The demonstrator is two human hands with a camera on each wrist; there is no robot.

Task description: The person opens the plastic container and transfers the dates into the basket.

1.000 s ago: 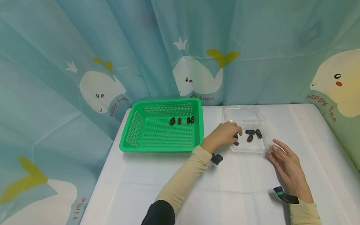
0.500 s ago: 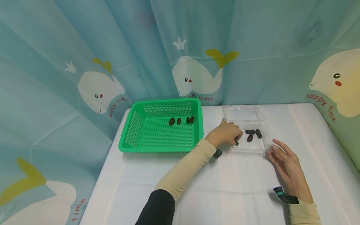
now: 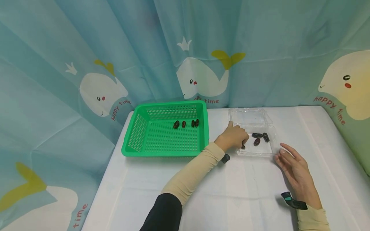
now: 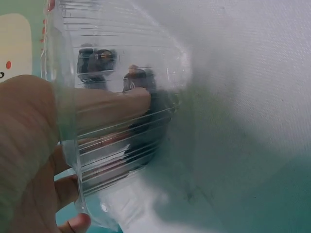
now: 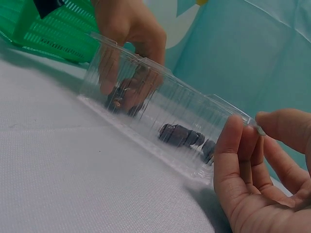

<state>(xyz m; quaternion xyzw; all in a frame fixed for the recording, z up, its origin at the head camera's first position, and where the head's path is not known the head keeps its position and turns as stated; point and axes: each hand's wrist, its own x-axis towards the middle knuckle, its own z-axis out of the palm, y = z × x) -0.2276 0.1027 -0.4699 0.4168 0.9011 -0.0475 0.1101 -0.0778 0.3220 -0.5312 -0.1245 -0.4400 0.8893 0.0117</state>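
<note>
1. The left sleeve (image 3: 190,170), closer to the green basket (image 3: 162,153), is tan and a bit wrinkly.
2. Higher up comes a black sleeve (image 3: 163,211) with a round edge.
3. The bare left hand (image 3: 233,137) has a small black gadget (image 3: 225,158) at its wrist.
4. Farther from the basket, the right sleeve (image 3: 313,219) is tan too.
5. The bare right hand (image 3: 296,171) has a black wrist strap (image 3: 297,204) with a blue-green patch (image 3: 288,198).
</note>
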